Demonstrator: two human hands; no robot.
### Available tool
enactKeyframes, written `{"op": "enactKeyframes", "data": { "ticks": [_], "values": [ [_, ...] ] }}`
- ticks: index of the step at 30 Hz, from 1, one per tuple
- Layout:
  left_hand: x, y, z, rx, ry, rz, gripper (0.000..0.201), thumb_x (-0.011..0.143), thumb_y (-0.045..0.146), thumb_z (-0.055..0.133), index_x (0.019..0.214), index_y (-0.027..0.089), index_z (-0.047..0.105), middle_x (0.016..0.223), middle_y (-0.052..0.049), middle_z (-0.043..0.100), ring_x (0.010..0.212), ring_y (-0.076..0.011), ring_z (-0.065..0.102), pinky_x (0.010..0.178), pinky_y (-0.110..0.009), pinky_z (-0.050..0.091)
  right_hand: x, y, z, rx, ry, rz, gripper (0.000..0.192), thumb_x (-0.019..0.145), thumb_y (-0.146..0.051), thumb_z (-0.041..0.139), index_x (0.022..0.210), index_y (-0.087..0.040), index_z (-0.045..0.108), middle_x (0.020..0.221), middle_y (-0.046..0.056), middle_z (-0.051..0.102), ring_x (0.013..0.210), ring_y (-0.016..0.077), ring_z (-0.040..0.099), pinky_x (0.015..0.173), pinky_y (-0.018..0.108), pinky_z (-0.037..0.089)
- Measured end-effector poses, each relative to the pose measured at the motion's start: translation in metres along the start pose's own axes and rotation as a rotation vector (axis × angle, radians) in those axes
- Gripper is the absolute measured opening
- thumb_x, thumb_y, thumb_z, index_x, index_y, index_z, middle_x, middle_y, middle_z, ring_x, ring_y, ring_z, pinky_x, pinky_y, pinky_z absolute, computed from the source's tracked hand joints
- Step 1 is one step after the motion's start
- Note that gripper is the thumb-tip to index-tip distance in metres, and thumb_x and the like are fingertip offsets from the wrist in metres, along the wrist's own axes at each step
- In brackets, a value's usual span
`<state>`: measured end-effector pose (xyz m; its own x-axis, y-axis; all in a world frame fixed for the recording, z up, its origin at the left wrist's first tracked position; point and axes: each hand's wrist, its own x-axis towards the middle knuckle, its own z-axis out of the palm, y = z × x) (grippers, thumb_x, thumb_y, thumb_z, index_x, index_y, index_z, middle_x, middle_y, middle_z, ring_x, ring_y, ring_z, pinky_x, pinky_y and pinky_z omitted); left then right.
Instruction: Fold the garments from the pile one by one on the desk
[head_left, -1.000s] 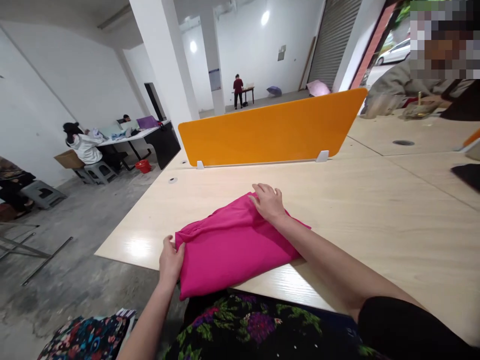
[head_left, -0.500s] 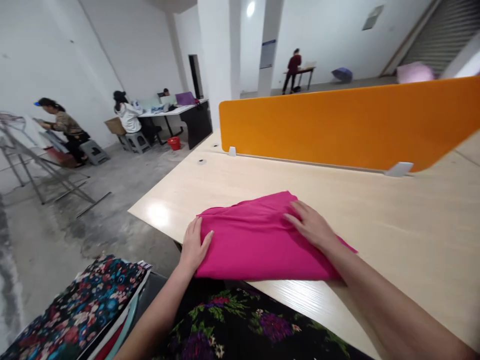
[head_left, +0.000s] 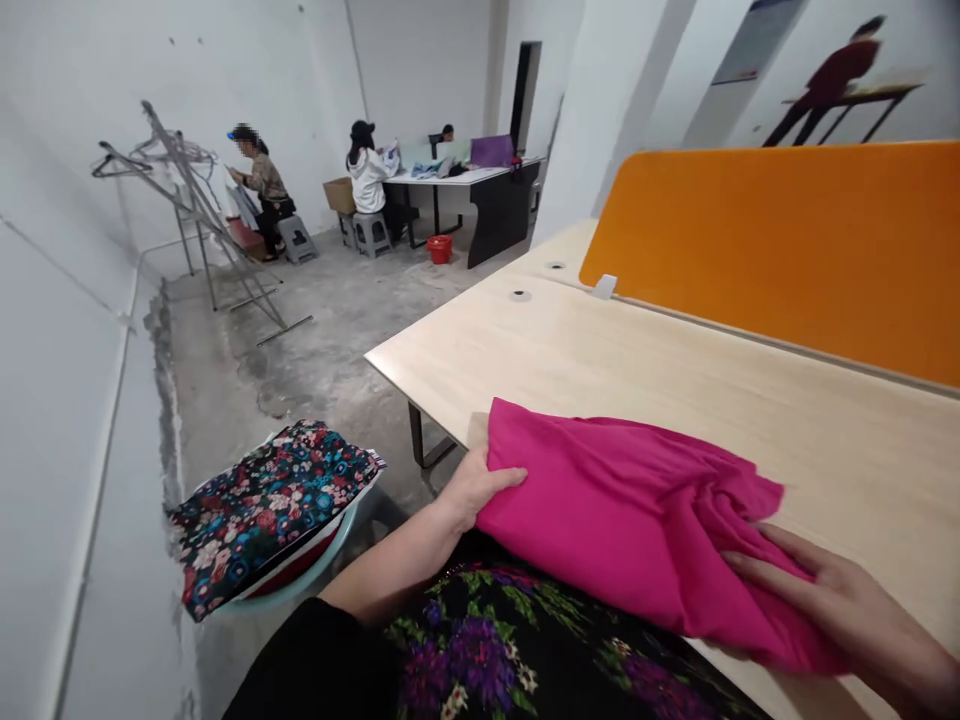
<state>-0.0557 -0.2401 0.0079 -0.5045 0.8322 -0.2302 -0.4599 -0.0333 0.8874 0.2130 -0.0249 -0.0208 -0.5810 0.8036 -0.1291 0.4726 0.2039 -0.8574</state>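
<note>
Since the earlier frame, the right hand has moved from the upper face of the pink cloth to its right end, which is now rucked into folds, and the view has swung leftward over the desk.

Farthest left of the desk, a metal rack stands near the wall, with pale garments about it. Nearer, just left of the desk, a floral cloth lies on top of other fabrics in a light blue basin. Well beyond the desk's left corner, a person in a patterned top sits near the rack; farther right, a person in a white top sits at a far desk beside a red bucket.

At the desk's near edge, the left hand is mostly closed on the cloth's left end, thumb on top, other fingers largely hidden. The pink cloth spans that edge, partly on the desk and partly toward the lap. At its right end, the right hand is half curled, gripping the bunched fabric with digits on top and fingertips just showing underneath.

Across the desk's back stands an orange panel; beyond, a person in dark red leans at another table.
</note>
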Motion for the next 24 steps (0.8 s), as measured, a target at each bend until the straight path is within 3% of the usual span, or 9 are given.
{"op": "enactKeyframes", "data": {
  "ticks": [2,3,8,11,14,17,19,21,24],
  "values": [
    [-0.018,0.016,-0.033,0.036,0.080,0.088,0.058,0.056,0.033,0.083,0.105,0.015,0.059,0.099,-0.008,0.070,0.080,-0.0188,0.065,0.076,-0.029,0.052,0.003,-0.038,0.027,0.227,-0.112,0.180,0.043,0.053,-0.049,0.078,0.093,-0.036,0.069,0.100,0.013,0.072,0.083,0.0344,0.069,0.069,0.044,0.058],
    [-0.030,0.024,-0.052,0.065,0.138,0.135,0.058,0.057,0.034,0.082,0.107,0.015,0.058,0.100,-0.008,0.070,0.081,-0.0190,0.065,0.075,-0.029,0.052,0.006,-0.059,0.041,0.280,-0.178,0.179,0.046,0.052,-0.048,0.080,0.094,-0.033,0.069,0.102,0.012,0.071,0.085,0.0335,0.069,0.074,0.042,0.058],
    [-0.117,0.075,-0.145,0.272,0.586,0.273,0.061,0.057,0.035,0.082,0.109,0.014,0.058,0.099,-0.008,0.070,0.080,-0.0203,0.066,0.072,-0.029,0.053,0.034,-0.157,0.138,0.281,-0.546,-0.174,0.042,0.060,-0.043,0.076,0.094,-0.019,0.069,0.096,0.008,0.072,0.090,0.0294,0.067,0.077,0.038,0.055],
    [-0.176,0.100,-0.191,0.314,0.862,0.350,0.059,0.057,0.036,0.082,0.108,0.015,0.060,0.096,-0.006,0.071,0.077,-0.0200,0.066,0.069,-0.027,0.054,0.047,-0.208,0.217,0.357,-0.699,-0.356,0.041,0.062,-0.041,0.075,0.093,-0.015,0.068,0.091,0.005,0.071,0.089,0.0258,0.065,0.076,0.034,0.053],
    [-0.221,0.108,-0.237,0.291,1.069,0.350,0.056,0.053,0.033,0.083,0.103,0.017,0.063,0.090,-0.003,0.071,0.070,-0.0184,0.066,0.064,-0.026,0.055,0.052,-0.242,0.297,0.345,-0.796,-0.501,0.042,0.067,-0.040,0.072,0.101,-0.015,0.067,0.094,0.003,0.070,0.091,0.0235,0.064,0.080,0.033,0.051],
    [-0.245,0.091,-0.282,0.224,1.180,0.157,0.051,0.052,0.027,0.084,0.097,0.016,0.063,0.082,-0.004,0.070,0.066,-0.0182,0.066,0.063,-0.028,0.055,0.054,-0.241,0.352,0.038,-0.773,-0.610,0.045,0.072,-0.032,0.069,0.114,-0.017,0.065,0.112,0.005,0.067,0.102,0.0231,0.062,0.088,0.032,0.049],
    [-0.253,0.071,-0.307,0.214,1.156,-0.046,0.051,0.052,0.023,0.084,0.097,0.014,0.062,0.080,-0.007,0.070,0.071,-0.0209,0.067,0.069,-0.033,0.055,0.055,-0.221,0.365,-0.252,-0.739,-0.641,0.042,0.072,-0.025,0.069,0.113,-0.017,0.066,0.114,0.008,0.067,0.103,0.0239,0.062,0.089,0.032,0.048],
    [-0.257,0.053,-0.325,0.282,1.114,-0.167,0.049,0.055,0.023,0.084,0.099,0.014,0.062,0.084,-0.009,0.071,0.083,-0.0245,0.068,0.080,-0.037,0.054,0.056,-0.193,0.360,-0.427,-0.739,-0.642,0.039,0.070,-0.020,0.068,0.110,-0.017,0.068,0.110,0.008,0.069,0.100,0.0241,0.064,0.087,0.032,0.049],
    [-0.255,0.042,-0.338,0.541,1.132,-0.176,0.045,0.065,0.030,0.078,0.104,0.017,0.060,0.099,-0.011,0.070,0.100,-0.0277,0.064,0.091,-0.041,0.050,0.055,-0.158,0.325,-0.375,-0.811,-0.579,0.033,0.070,-0.017,0.065,0.103,-0.017,0.070,0.099,0.007,0.072,0.089,0.0225,0.067,0.080,0.032,0.051]
  ]
}}
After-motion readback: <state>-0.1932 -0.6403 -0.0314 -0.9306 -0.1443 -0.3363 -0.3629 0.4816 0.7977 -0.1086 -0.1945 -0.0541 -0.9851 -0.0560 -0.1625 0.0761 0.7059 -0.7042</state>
